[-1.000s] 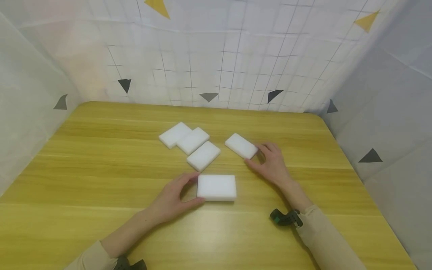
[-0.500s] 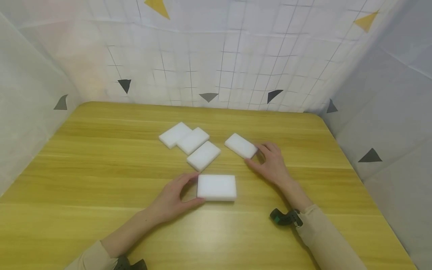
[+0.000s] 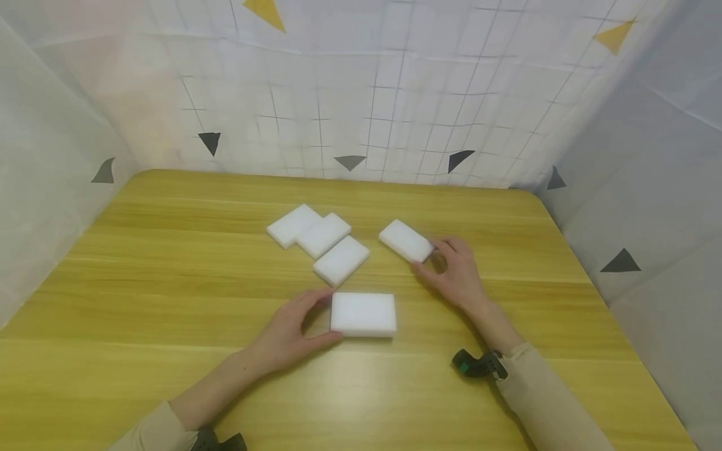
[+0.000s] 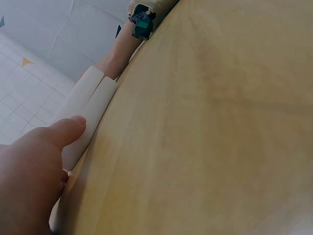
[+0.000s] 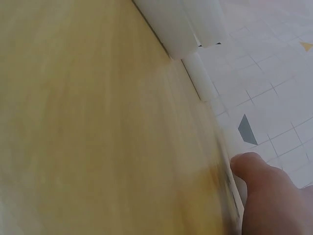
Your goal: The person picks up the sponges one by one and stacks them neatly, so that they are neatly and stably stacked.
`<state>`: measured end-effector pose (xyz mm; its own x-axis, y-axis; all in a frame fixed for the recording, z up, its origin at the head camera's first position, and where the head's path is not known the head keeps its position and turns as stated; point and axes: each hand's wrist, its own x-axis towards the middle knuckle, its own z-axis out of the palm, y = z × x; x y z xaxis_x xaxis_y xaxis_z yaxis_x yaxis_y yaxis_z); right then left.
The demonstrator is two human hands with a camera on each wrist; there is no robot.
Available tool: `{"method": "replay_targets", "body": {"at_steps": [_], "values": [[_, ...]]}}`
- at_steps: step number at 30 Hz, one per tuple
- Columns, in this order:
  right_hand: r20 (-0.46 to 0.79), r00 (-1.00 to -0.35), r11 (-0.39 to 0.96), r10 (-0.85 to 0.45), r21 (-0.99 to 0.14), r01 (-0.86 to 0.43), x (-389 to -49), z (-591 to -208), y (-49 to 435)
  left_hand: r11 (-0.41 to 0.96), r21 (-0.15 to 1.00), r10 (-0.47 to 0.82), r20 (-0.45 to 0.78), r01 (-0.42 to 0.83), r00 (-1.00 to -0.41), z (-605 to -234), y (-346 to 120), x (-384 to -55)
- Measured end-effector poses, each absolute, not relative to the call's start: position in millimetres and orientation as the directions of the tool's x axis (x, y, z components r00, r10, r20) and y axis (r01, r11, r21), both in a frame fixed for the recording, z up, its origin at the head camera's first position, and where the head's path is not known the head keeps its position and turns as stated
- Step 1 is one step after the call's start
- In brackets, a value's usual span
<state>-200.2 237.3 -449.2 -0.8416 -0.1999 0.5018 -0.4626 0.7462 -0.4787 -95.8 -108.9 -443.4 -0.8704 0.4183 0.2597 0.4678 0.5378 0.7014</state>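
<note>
My left hand pinches the left end of a white rectangular block near the middle of the table. The left wrist view reveals a seam along its side, as of two slabs stacked flat. At the far right, my right hand grips the right end of another white block between thumb and fingers. That block lies slantwise; whether it is just off the table I cannot tell. In the right wrist view the right thumb covers most of it.
Three more white blocks lie behind the left hand: one at the far left, a middle one against it, and a nearer one. The wooden table ends at a patterned white curtain.
The block in my right hand has shifted very slightly away and to the right. The left hand and the other blocks keep their places.
</note>
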Motion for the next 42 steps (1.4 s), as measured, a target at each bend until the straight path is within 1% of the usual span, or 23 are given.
{"method": "replay_targets", "body": {"at_steps": [7, 12, 16, 22, 25, 30, 35, 42], "values": [[0.527, -0.823, 0.746, -0.212, -0.457, -0.484, -202.4, -451.4, 237.3, 0.54, 0.696, 0.414, 0.27, 0.473, -0.869, -444.5, -109.9, -95.7], [0.531, -0.825, 0.741, -0.196, -0.471, -0.479, -202.2, -452.9, 238.7, 0.546, 0.688, 0.415, 0.274, 0.478, -0.868, -444.7, -109.9, -95.4], [0.553, -0.817, 0.741, -0.161, -0.479, -0.47, -201.6, -453.0, 238.6, 0.554, 0.688, 0.415, 0.259, 0.468, -0.872, -443.9, -110.7, -95.1], [0.633, -0.768, 0.739, -0.096, -0.471, -0.481, -197.2, -452.2, 236.9, 0.549, 0.703, 0.416, 0.24, 0.453, -0.877, -443.7, -110.9, -94.6], [0.648, -0.76, 0.737, -0.057, -0.486, -0.47, -192.5, -451.5, 235.4, 0.542, 0.706, 0.416, 0.246, 0.456, -0.876, -444.0, -110.4, -94.3], [0.645, -0.764, 0.733, 0.008, -0.524, -0.434, -183.4, -450.0, 233.1, 0.547, 0.703, 0.415, 0.244, 0.454, -0.877, -444.5, -109.7, -94.2], [0.648, -0.76, 0.72, 0.046, -0.548, -0.424, -173.1, -448.7, 231.1, 0.548, 0.708, 0.416, 0.231, 0.446, -0.879, -445.0, -109.9, -94.5], [0.588, -0.808, 0.712, 0.042, -0.585, -0.389, -159.2, -446.8, 228.0, 0.542, 0.709, 0.416, 0.241, 0.452, -0.877, -444.5, -111.1, -94.6]]}}
